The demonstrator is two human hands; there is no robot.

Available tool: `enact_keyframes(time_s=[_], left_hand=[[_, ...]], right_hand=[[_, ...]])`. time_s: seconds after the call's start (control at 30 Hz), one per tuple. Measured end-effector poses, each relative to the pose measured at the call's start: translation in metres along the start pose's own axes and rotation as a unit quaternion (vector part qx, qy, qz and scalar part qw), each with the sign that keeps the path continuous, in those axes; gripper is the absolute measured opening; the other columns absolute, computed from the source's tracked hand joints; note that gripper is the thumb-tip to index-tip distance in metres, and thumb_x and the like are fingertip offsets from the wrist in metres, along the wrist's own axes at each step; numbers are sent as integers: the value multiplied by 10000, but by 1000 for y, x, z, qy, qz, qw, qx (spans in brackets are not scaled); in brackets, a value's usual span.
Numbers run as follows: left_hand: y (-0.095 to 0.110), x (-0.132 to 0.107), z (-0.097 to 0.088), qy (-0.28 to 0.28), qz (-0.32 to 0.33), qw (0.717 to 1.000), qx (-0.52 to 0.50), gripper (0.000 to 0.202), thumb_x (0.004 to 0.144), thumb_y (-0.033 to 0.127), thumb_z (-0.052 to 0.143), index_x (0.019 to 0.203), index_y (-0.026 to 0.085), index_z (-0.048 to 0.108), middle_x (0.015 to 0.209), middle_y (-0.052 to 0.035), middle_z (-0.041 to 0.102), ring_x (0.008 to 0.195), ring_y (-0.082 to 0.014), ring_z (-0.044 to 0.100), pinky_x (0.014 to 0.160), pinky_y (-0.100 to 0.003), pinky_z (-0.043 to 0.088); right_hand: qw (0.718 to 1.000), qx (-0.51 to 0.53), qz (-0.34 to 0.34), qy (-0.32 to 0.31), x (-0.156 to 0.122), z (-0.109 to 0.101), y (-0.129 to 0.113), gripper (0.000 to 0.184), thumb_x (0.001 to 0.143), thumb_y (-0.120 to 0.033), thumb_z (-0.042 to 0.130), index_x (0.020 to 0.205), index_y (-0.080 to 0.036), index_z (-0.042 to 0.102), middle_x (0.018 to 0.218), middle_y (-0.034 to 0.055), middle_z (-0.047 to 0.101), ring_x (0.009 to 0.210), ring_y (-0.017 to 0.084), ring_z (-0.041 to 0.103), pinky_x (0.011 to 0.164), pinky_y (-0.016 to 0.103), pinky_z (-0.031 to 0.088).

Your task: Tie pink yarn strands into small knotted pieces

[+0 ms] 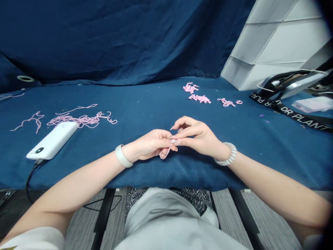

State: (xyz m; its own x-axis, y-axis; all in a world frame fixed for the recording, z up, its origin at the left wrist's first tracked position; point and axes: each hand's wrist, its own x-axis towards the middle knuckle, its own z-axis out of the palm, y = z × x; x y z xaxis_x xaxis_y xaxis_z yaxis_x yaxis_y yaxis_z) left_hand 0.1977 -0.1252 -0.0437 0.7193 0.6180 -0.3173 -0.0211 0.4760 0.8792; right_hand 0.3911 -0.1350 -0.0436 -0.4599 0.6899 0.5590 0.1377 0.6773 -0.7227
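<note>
white power bank, black lanyard, blue cloth

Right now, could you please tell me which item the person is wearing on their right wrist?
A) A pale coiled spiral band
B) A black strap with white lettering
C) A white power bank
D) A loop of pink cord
A: the right hand has a pale coiled spiral band around its wrist, just behind the hand.

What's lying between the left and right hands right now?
In the head view, a short piece of pink yarn lies between the left hand and right hand, held at their fingertips, with a small loop hanging below.
</note>
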Motion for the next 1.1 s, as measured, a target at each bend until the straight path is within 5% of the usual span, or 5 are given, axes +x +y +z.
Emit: enact_keyframes(time_s=[0.23,0.5,0.77,0.93,1.1], left_hand=[[3,-1,4,16,5,999,-52,305,697,306,773,852,75,647,797,-52,672,551,-22,563,528,-132,523],[0,-1,1,-21,-61,997,-51,329,593,242,844,813,73,669,837,-68,685,603,-64,635,616,-162,572],[-2,0,8,2,38,999,13,331,629,337,817,744,80,642,770,-56,671,741,-81,638,687,-161,483],[-5,3,9,65,77,994,51,372,607,355,824,818,98,656,744,-37,682,649,-66,618,685,-188,477],[-4,1,7,129,161,956,206,238,754,325,706,911,147,722,800,-34,712,742,-86,638,730,-181,482]], right_hand=[[994,8,66,90,1,0,3,101,772,-270,702,719,-187,724,907,51,612,800,124,583,702,272,490],[997,-46,28,48,0,3,-2,170,831,-234,626,681,-155,641,921,52,584,855,128,574,795,288,472],[985,-128,-47,101,0,3,-8,179,853,-219,592,682,-167,598,860,48,589,810,131,574,759,297,476],[974,-164,-45,151,1,0,-8,184,863,-250,589,694,-177,604,849,49,591,817,148,573,753,322,474],[968,-167,-33,187,2,-4,-5,194,867,-265,592,696,-177,612,844,54,591,821,150,574,754,323,472]])
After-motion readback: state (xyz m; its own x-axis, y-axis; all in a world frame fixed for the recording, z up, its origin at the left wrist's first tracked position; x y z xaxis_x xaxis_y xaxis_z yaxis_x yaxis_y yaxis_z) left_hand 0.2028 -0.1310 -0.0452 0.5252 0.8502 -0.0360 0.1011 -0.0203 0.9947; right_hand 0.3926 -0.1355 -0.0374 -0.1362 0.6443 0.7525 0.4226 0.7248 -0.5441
